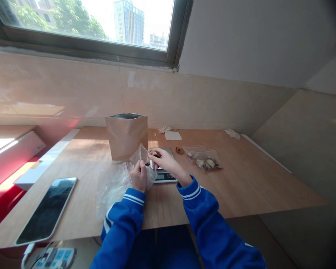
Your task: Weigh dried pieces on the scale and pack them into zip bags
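Observation:
My left hand [139, 176] is closed on a clear plastic bag [142, 152], which it holds up over the table. At the mouth of that bag, my right hand [165, 161] pinches small brown dried slices [155, 153]; their exact kind is too small to tell. Beneath my right hand lies a digital kitchen scale [164, 176], its display partly visible and its plate mostly covered. More clear plastic bags [112, 186] lie in a loose pile left of my left hand. Behind the hands stands an open brown kraft pouch [126, 136] with a silvery lining.
Right of the scale lie filled clear bags [208, 161] of pale and dark slices, with a small brown piece [179, 150] beside them. A white paper [173, 135] and crumpled tissue [232, 133] lie farther back. A smartphone [47, 209] rests at left, above a power strip [56, 257].

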The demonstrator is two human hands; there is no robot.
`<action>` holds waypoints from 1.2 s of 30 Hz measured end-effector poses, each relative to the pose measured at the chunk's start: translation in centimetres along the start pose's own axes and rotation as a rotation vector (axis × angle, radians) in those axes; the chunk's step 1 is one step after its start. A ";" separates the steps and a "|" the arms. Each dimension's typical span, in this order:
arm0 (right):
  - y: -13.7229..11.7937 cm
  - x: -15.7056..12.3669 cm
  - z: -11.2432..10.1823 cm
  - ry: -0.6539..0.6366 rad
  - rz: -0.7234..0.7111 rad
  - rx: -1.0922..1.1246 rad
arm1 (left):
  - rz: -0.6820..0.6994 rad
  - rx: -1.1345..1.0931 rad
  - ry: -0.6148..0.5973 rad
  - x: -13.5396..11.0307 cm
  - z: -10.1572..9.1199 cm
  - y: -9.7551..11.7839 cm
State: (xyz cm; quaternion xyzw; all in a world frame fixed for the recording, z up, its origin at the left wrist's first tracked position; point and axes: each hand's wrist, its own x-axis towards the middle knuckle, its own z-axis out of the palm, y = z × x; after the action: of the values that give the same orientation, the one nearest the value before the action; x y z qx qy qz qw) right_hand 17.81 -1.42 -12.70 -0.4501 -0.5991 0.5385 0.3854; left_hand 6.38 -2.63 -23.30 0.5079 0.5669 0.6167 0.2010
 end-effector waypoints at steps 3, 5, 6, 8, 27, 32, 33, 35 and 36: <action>0.0 0.0 0.1 0.019 -0.047 -0.097 | -0.009 -0.004 0.026 -0.1 0.0 -0.1; -0.1 -0.1 -0.2 -0.002 -0.089 -0.124 | -0.016 -0.012 0.024 -0.1 0.1 -0.1; -0.1 -0.1 -0.5 -0.019 -0.109 -0.127 | -0.019 -0.017 0.018 -0.1 0.1 -0.1; 0.1 0.0 -1.3 -0.021 -0.144 -0.133 | -0.024 -0.027 0.015 -0.1 0.1 0.0; 9.6 0.3 -0.3 0.450 -0.304 -1.139 | -0.165 -0.250 0.058 -0.1 0.1 1.2; 9.8 0.3 -0.9 0.454 -0.306 -1.173 | -0.169 -0.223 0.071 -0.1 0.1 1.2; 9.9 0.4 -1.0 0.451 -0.307 -1.178 | -0.159 -0.212 0.071 -0.2 0.1 1.1; 10.0 0.5 -1.2 0.450 -0.308 -1.186 | -0.132 -0.190 0.073 -0.2 0.1 0.9; 10.0 0.5 -1.3 0.453 -0.310 -1.191 | -0.118 -0.180 0.072 -0.2 0.1 0.8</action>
State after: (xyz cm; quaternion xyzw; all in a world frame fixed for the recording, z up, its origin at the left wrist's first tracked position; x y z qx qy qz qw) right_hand 20.10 -0.40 -22.47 -0.5972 -0.7567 -0.0555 0.2601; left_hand 6.79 -3.02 -22.65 0.4309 0.5451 0.6700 0.2613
